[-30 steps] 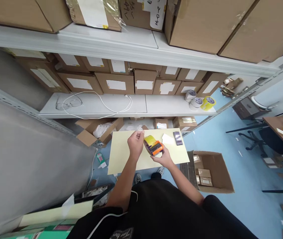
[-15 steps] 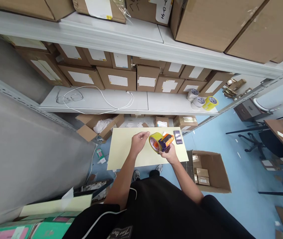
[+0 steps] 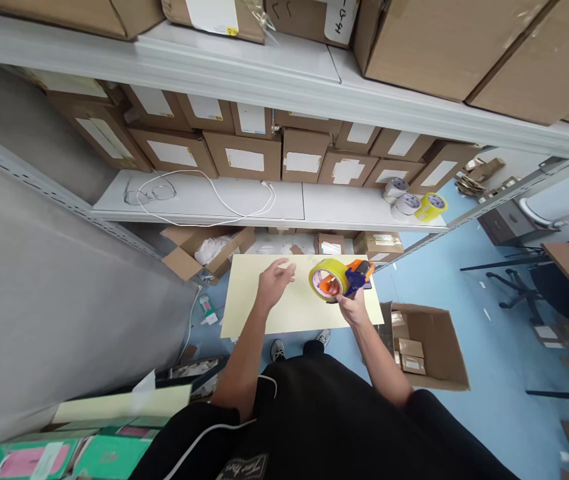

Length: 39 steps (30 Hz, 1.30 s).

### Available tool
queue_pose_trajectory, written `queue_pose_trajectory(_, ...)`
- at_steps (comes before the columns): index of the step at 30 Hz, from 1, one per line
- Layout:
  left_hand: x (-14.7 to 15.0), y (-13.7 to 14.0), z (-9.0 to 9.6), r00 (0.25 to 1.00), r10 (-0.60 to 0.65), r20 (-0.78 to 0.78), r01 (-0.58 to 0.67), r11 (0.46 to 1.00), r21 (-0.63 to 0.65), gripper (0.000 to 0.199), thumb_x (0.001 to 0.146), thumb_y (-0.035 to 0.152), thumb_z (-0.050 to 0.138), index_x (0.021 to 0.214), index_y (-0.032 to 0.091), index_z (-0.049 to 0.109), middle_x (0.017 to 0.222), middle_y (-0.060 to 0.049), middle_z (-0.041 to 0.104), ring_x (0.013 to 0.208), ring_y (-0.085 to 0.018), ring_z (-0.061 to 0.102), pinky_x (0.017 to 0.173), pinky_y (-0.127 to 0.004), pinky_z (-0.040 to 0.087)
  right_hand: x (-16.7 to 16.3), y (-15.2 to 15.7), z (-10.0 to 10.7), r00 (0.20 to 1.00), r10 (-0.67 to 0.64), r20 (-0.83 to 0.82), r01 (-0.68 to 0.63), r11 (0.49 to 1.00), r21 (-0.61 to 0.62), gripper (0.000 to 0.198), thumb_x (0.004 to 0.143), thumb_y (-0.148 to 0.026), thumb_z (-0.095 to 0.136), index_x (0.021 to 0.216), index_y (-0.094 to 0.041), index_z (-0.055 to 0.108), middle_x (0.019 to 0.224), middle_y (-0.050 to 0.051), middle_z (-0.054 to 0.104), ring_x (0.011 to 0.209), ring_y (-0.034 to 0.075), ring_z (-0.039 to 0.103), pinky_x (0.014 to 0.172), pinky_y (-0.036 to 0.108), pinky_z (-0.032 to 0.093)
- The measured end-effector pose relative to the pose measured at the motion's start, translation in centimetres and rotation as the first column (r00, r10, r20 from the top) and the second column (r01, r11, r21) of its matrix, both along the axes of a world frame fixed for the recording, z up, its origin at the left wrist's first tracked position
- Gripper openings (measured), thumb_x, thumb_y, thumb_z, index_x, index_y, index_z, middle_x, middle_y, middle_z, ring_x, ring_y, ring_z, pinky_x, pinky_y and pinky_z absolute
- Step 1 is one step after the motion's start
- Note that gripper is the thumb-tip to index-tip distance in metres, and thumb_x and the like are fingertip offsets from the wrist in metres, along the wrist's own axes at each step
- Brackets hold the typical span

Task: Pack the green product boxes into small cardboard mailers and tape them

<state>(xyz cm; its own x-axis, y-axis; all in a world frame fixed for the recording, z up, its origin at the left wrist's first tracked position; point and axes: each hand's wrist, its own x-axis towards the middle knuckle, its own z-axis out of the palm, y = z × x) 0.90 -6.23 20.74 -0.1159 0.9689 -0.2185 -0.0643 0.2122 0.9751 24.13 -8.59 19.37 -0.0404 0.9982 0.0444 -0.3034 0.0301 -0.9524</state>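
Note:
My right hand (image 3: 353,308) grips an orange and dark-blue tape dispenser (image 3: 357,278) from below. A wide roll of yellow tape (image 3: 318,275) sits on the dispenser, its round open side turned toward me and to the left. To the left, apart from the roll, my left hand (image 3: 273,285) hovers with thumb and fingers parted and slightly curled. I see nothing in it. Under both hands lies a pale yellow tabletop (image 3: 249,300). A phone (image 3: 368,285) on its right part is mostly hidden behind the dispenser.
Shelf (image 3: 284,200) beyond the table carries glasses (image 3: 162,192), a white cable (image 3: 214,190), tape rolls (image 3: 430,207) and rows of labelled boxes (image 3: 244,160). A large open carton (image 3: 439,340) with small boxes stands at the right. Another open box (image 3: 184,260) is at the left.
The tape dispenser and roll have moved right, and the roll's open side now faces me more. My left hand has parted its fingers and drawn away from the roll. The phone has become mostly covered.

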Motion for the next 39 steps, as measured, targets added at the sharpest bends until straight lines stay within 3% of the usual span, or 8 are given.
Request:
queue_pose_trajectory(3,0.4,-0.3,-0.5,0.907,-0.376,0.192,0.367,0.927,0.081,0.062,0.067,0.049,0.095,0.117,0.017,0.077,0.111,-0.012,0.080,0.104,-0.029,0.075,0.094,-0.040,0.059,0.0,0.2,0.4,0.998,0.045,-0.043,-0.046,0.999,-0.018,0.048,0.061,-0.046,0.094,0.091,-0.026,0.063,0.080,0.002,0.068,0.084,0.024,0.068,0.085,0.043,0.059)
queue_pose_trajectory(5,1.5,-0.7,-1.0,0.821,-0.480,0.310,0.466,0.876,0.123,0.062,0.065,0.044,0.097,0.116,0.015,0.077,0.113,-0.013,0.080,0.108,-0.030,0.074,0.098,-0.042,0.057,-0.5,0.1,0.5,0.996,0.040,-0.082,-0.044,0.998,-0.049,0.053,0.059,-0.045,0.094,0.098,-0.027,0.063,0.085,0.002,0.070,0.092,0.026,0.070,0.090,0.045,0.059)
queue_pose_trajectory(9,3.2,-1.5,-2.7,0.777,-0.417,0.471,0.401,0.905,0.139,0.059,0.064,0.041,0.098,0.112,0.013,0.077,0.108,-0.011,0.080,0.104,-0.029,0.073,0.099,-0.041,0.054,-1.3,0.1,0.7,0.990,0.058,-0.130,-0.069,0.994,-0.082,0.063,0.057,-0.045,0.095,0.107,-0.028,0.062,0.090,0.003,0.073,0.099,0.029,0.071,0.094,0.049,0.059)
queue_pose_trajectory(15,4.1,-2.2,-4.3,0.778,-0.314,0.544,0.275,0.949,0.154,0.058,0.059,0.043,0.099,0.104,0.013,0.077,0.102,-0.011,0.079,0.102,-0.030,0.072,0.094,-0.040,0.054,-1.5,0.5,1.5,0.986,0.145,-0.079,-0.152,0.985,-0.087,0.054,0.056,-0.053,0.096,0.089,-0.026,0.064,0.083,0.004,0.075,0.096,0.032,0.074,0.091,0.049,0.062)
queue_pose_trajectory(22,4.3,-3.0,-3.8,0.801,-0.323,0.504,0.296,0.945,0.136,0.056,0.059,0.045,0.099,0.101,0.013,0.077,0.099,-0.011,0.078,0.097,-0.029,0.072,0.092,-0.041,0.055,-1.3,0.4,1.8,0.982,0.181,-0.043,-0.186,0.974,-0.130,0.059,0.052,-0.059,0.096,0.089,-0.026,0.066,0.071,0.001,0.071,0.082,0.029,0.074,0.085,0.048,0.063)
queue_pose_trajectory(28,4.6,-2.9,-2.8,0.867,-0.222,0.445,0.207,0.975,0.082,0.057,0.066,0.047,0.095,0.108,0.014,0.076,0.104,-0.010,0.079,0.099,-0.026,0.073,0.092,-0.039,0.056,-0.7,1.1,2.0,0.971,0.223,-0.091,-0.236,0.958,-0.162,0.044,0.066,-0.059,0.089,0.083,-0.023,0.070,0.081,0.006,0.075,0.089,0.031,0.075,0.086,0.046,0.063)
queue_pose_trajectory(33,4.8,-2.4,-2.5,0.895,-0.175,0.410,0.168,0.984,0.052,0.062,0.064,0.045,0.097,0.112,0.013,0.075,0.110,-0.011,0.080,0.105,-0.030,0.074,0.097,-0.043,0.058,-0.3,2.1,1.8,0.994,0.091,-0.062,-0.103,0.970,-0.222,0.046,0.068,-0.055,0.091,0.095,-0.022,0.072,0.089,0.005,0.079,0.085,0.025,0.075,0.085,0.041,0.063)
queue_pose_trajectory(39,4.6,-2.5,-3.0,0.904,-0.181,0.387,0.178,0.983,0.043,0.063,0.063,0.046,0.097,0.112,0.014,0.076,0.113,-0.012,0.080,0.108,-0.032,0.074,0.099,-0.046,0.058,-0.8,2.8,2.1,1.000,0.011,0.019,-0.006,0.977,-0.215,0.038,0.072,-0.052,0.090,0.080,-0.020,0.071,0.071,0.003,0.075,0.067,0.021,0.070,0.071,0.035,0.061)
